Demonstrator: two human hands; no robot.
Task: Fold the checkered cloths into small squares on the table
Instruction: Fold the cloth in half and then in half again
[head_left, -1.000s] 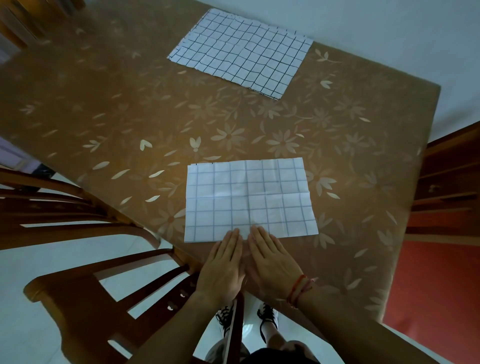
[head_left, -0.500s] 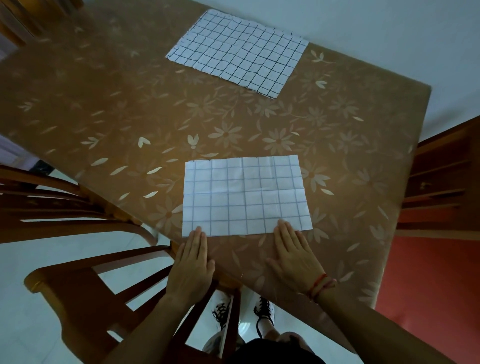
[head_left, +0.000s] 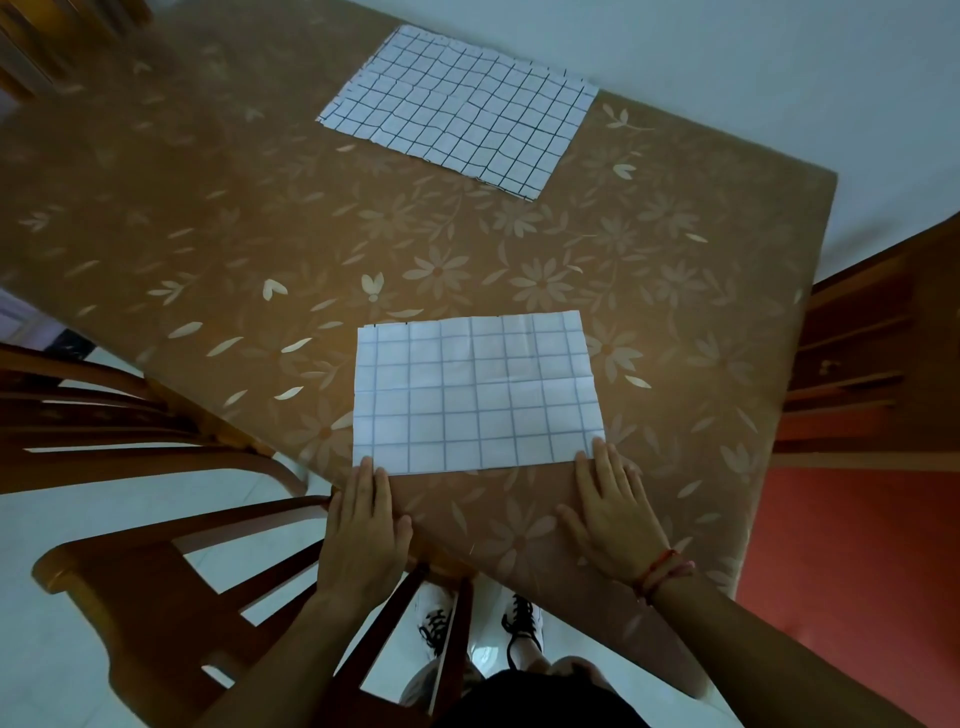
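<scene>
1. Currently the near checkered cloth (head_left: 475, 395) lies flat on the desk (head_left: 234, 234), at the 6 o'clock side and close to the desk edge. Its long axis runs 9 to 3 o'clock.
2. Left hand (head_left: 363, 525) lies palm down, fingers (head_left: 371, 480) straight and pressed together. The tips touch the cloth's near edge at its 9 o'clock corner. No pinch.
3. Right hand (head_left: 615, 514) is the same: flat, fingers (head_left: 602, 457) straight and close together, tips on the near corner at the 3 o'clock end. Red band (head_left: 662, 569) on that wrist.
4. Key relation: the cloth sits at 12 o'clock from both sets of fingers, one hand per near corner. Neither hand is nearer, so it's a symmetric two-hand setup.
5. Faint crease lines cross the cloth, one each way.
6. My read: it's not a small square yet. The likely next move is to pinch both near corners and carry that edge toward 12 o'clock onto the far edge. The risk is corners landing uneven, and the thin fabric may slide on the glossy desk.
7. Second checkered cloth (head_left: 457, 114) lies flat at the 12 o'clock end, well apart and skewed, long axis roughly 10 to 4 o'clock. It's untouched and looks not yet folded small.
8. Wooden chair (head_left: 156, 571) stands at 8 o'clock, beside the desk.
</scene>
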